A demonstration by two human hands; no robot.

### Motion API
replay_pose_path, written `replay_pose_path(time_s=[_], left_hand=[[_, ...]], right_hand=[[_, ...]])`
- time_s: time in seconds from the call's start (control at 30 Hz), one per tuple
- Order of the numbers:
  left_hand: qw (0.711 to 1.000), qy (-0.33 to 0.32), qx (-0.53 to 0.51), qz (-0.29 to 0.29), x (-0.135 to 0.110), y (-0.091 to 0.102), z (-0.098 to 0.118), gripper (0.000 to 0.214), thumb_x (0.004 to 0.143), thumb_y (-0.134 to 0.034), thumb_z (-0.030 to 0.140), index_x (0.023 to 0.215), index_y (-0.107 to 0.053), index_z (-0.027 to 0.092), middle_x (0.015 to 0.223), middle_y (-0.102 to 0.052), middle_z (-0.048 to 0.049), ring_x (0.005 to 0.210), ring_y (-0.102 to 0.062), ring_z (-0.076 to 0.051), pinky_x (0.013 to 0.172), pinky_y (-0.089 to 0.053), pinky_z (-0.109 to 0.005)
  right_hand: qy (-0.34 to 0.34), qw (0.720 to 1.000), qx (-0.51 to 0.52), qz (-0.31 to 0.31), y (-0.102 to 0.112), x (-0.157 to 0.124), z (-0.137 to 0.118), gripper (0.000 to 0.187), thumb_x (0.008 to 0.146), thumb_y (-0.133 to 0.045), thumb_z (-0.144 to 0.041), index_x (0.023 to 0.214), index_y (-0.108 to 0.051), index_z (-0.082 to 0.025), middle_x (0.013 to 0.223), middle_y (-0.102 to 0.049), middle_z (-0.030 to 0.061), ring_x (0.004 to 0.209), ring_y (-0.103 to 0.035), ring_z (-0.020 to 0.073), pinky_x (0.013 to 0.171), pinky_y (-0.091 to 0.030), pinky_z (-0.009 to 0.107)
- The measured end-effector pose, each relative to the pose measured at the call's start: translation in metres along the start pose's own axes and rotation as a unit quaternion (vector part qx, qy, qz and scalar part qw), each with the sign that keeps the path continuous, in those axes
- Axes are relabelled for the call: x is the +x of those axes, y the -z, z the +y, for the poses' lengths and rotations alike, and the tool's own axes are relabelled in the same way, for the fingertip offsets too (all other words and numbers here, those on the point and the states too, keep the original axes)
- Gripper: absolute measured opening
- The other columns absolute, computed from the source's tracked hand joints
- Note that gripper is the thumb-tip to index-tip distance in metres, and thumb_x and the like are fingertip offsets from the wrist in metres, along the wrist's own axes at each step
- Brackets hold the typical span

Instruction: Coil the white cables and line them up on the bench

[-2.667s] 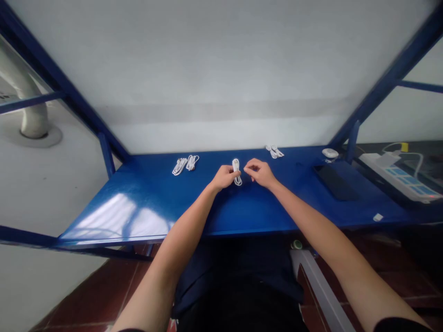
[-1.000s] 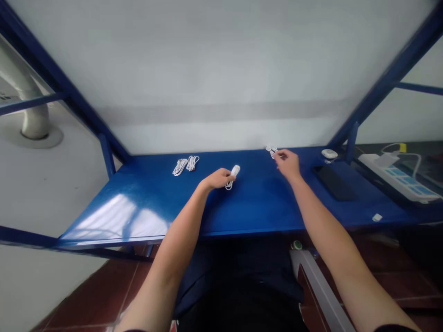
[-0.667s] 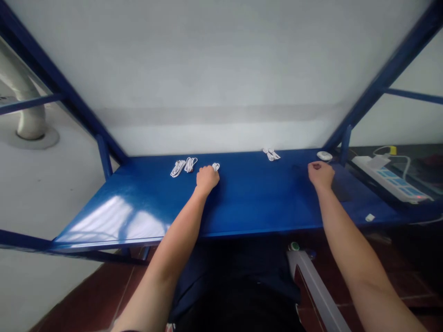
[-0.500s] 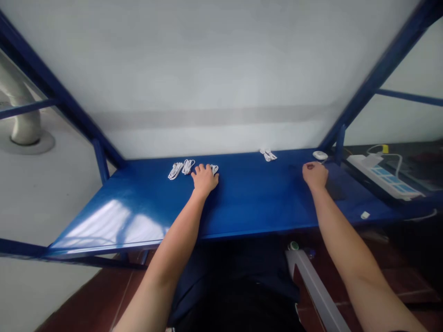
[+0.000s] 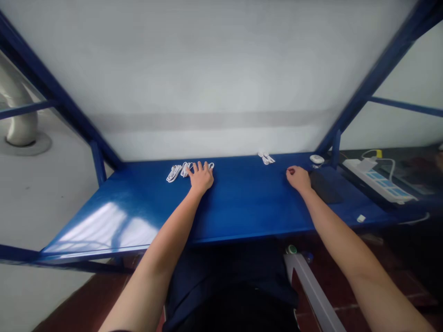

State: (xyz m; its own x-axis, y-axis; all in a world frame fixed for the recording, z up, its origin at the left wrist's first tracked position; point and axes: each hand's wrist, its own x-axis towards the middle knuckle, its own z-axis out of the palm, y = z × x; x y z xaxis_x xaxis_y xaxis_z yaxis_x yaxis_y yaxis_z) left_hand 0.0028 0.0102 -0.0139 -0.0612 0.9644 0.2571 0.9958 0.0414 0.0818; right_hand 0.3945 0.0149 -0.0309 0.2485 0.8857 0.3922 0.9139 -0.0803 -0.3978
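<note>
My left hand (image 5: pixel 200 177) lies flat and open on the blue table (image 5: pixel 242 203), fingers spread over the coiled white cables (image 5: pixel 176 171) at the back left. A coil peeks out right of its fingers. My right hand (image 5: pixel 297 177) rests on the table with its fingers curled loosely, beside a black flat device (image 5: pixel 324 187). Another bundle of white cables (image 5: pixel 266 158) lies at the back, between my two hands.
A small white round object (image 5: pixel 316 159) sits at the back right by a blue frame post (image 5: pixel 334 142). A white power strip (image 5: pixel 379 185) lies on the dark surface to the right. A small white tag (image 5: pixel 360 218) is near the front right edge.
My left hand carried a coiled white cable leftwards, set it beside the coils at the back left and opened. My right hand left the back cable bundle and moved towards the black device.
</note>
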Motion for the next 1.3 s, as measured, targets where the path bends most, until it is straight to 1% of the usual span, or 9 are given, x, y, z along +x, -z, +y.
replay_pose_path(time_s=[0.13, 0.27, 0.43, 0.53, 0.7, 0.83, 0.97, 1.17, 1.3], left_hand=[[0.999, 0.030, 0.008, 0.012, 0.010, -0.004, -0.010, 0.057, 0.097, -0.023, 0.035, 0.148, -0.036, 0.014, 0.151, -0.035, -0.0210, 0.142, -0.023, -0.040, 0.110, -0.006, -0.066], [0.998, 0.070, -0.002, 0.002, 0.019, -0.008, -0.021, 0.058, 0.095, -0.027, 0.034, 0.150, -0.032, 0.015, 0.154, -0.030, -0.0213, 0.143, -0.021, -0.041, 0.109, -0.007, -0.068], [0.997, 0.070, -0.018, 0.020, 0.013, -0.005, -0.021, 0.066, 0.095, -0.026, 0.046, 0.150, -0.032, 0.011, 0.154, -0.029, -0.0236, 0.142, -0.020, -0.043, 0.109, -0.005, -0.068], [0.999, 0.022, -0.014, 0.019, 0.006, -0.002, -0.017, 0.066, 0.094, -0.031, 0.046, 0.150, -0.032, 0.012, 0.155, -0.027, -0.0220, 0.143, -0.018, -0.042, 0.110, -0.004, -0.067], [0.996, -0.080, -0.010, -0.023, 0.009, -0.004, -0.020, 0.055, 0.095, -0.028, 0.042, 0.147, -0.039, 0.026, 0.158, -0.026, -0.0097, 0.145, -0.017, -0.038, 0.110, -0.002, -0.068], [0.997, -0.063, -0.002, -0.049, 0.018, -0.006, -0.027, 0.053, 0.096, -0.022, 0.036, 0.144, -0.044, 0.027, 0.157, -0.028, -0.0077, 0.144, -0.019, -0.038, 0.109, -0.005, -0.070], [0.999, -0.032, 0.011, -0.038, 0.022, -0.007, -0.035, 0.055, 0.095, -0.022, 0.038, 0.143, -0.044, 0.024, 0.156, -0.032, -0.0102, 0.141, -0.023, -0.040, 0.108, -0.007, -0.071], [0.998, -0.036, 0.036, -0.034, 0.024, -0.004, -0.056, 0.063, 0.092, -0.025, 0.056, 0.144, -0.044, 0.024, 0.155, -0.033, -0.0124, 0.141, -0.021, -0.043, 0.107, -0.002, -0.073], [0.998, -0.024, 0.018, -0.054, 0.025, -0.001, -0.078, 0.069, 0.090, -0.026, 0.064, 0.145, -0.041, 0.026, 0.156, -0.029, -0.0116, 0.141, -0.022, -0.044, 0.105, -0.008, -0.073]], right_hand=[[0.035, 0.999, -0.022, -0.020, -0.005, 0.006, -0.004, 0.023, 0.081, -0.052, -0.022, 0.091, -0.070, -0.013, 0.087, -0.069, 0.0129, 0.084, -0.061, 0.0250, 0.080, -0.046, 0.035], [0.090, 0.995, -0.043, 0.028, -0.009, 0.008, -0.014, 0.026, 0.083, -0.047, -0.019, 0.096, -0.068, -0.009, 0.092, -0.066, 0.0173, 0.090, -0.056, 0.0293, 0.084, -0.044, 0.040], [0.213, 0.976, -0.045, 0.005, -0.026, 0.001, -0.061, 0.029, 0.086, -0.044, -0.021, 0.102, -0.066, -0.009, 0.101, -0.063, 0.0193, 0.098, -0.053, 0.0322, 0.088, -0.043, 0.044], [0.242, 0.970, -0.031, -0.004, -0.043, 0.001, -0.095, 0.033, 0.087, -0.043, -0.021, 0.110, -0.064, -0.008, 0.110, -0.061, 0.0205, 0.108, -0.050, 0.0334, 0.095, -0.040, 0.045], [0.152, 0.987, -0.058, -0.015, -0.062, 0.012, -0.120, 0.044, 0.086, -0.047, -0.026, 0.125, -0.056, -0.006, 0.132, -0.051, 0.0230, 0.123, -0.041, 0.0372, 0.101, -0.034, 0.050], [0.117, 0.987, -0.086, -0.064, -0.064, 0.016, -0.117, 0.043, 0.089, -0.043, -0.029, 0.122, -0.060, -0.006, 0.130, -0.053, 0.0211, 0.123, -0.043, 0.0346, 0.102, -0.032, 0.047], [0.120, 0.987, -0.090, -0.052, -0.063, 0.015, -0.115, 0.041, 0.089, -0.041, -0.026, 0.116, -0.063, -0.006, 0.122, -0.058, 0.0209, 0.118, -0.046, 0.0331, 0.101, -0.033, 0.044], [0.089, 0.992, -0.078, -0.042, -0.061, 0.015, -0.117, 0.046, 0.087, -0.043, -0.027, 0.122, -0.059, -0.003, 0.126, -0.054, 0.0238, 0.118, -0.045, 0.0351, 0.099, -0.033, 0.046], [0.088, 0.993, -0.068, -0.042, -0.062, 0.016, -0.115, 0.042, 0.087, -0.042, -0.027, 0.115, -0.063, -0.003, 0.122, -0.056, 0.0240, 0.115, -0.047, 0.0351, 0.097, -0.034, 0.046]])
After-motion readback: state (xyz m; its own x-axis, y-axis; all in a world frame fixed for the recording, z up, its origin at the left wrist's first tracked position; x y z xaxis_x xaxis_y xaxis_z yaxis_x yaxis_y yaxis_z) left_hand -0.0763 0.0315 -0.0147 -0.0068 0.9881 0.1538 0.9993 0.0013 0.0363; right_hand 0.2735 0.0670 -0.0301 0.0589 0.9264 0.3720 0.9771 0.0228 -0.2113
